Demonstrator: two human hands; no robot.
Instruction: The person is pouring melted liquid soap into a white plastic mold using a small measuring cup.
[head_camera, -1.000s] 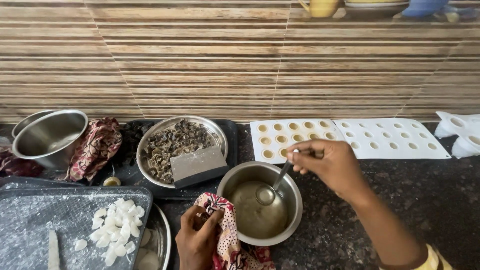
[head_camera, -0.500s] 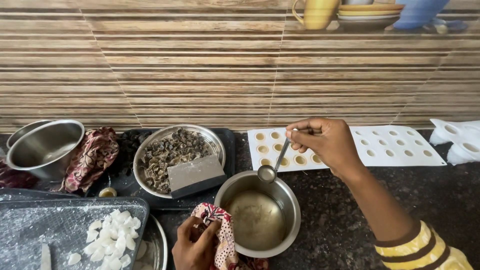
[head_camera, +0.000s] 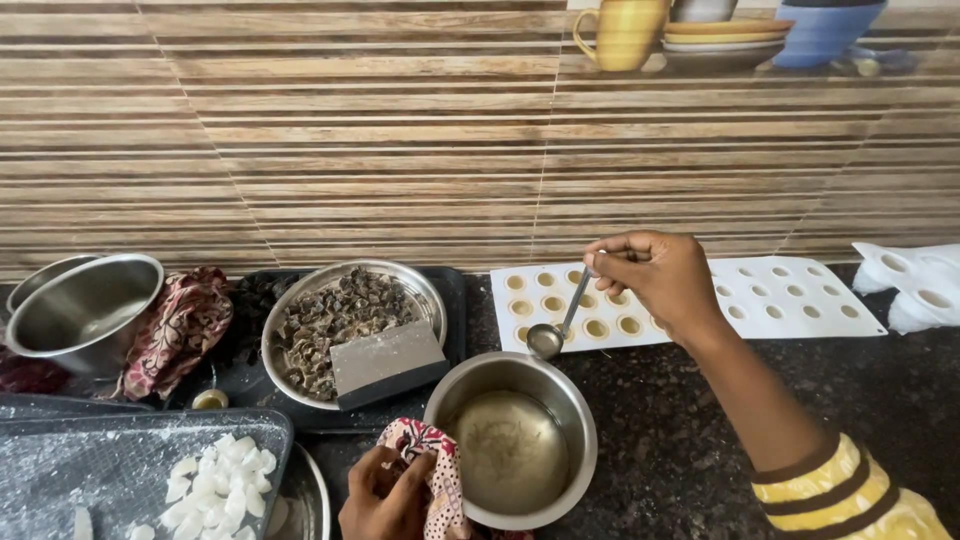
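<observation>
Right hand (head_camera: 660, 280) now up and back from pot (head_camera: 515, 440), over white mould tray (head_camera: 800, 300); a second ago it hung over pot. Spoon (head_camera: 553, 332) out of liquid, bowl now at tray's front edge, just above pot rim. More moulds look filled, view too small to be sure. Left hand (head_camera: 385, 495) gripping patterned cloth (head_camera: 430, 470) slightly lower in view.

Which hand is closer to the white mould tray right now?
Right. The right hand hovers over the white mould tray holding a spoon; the left hand grips a cloth below.
</observation>
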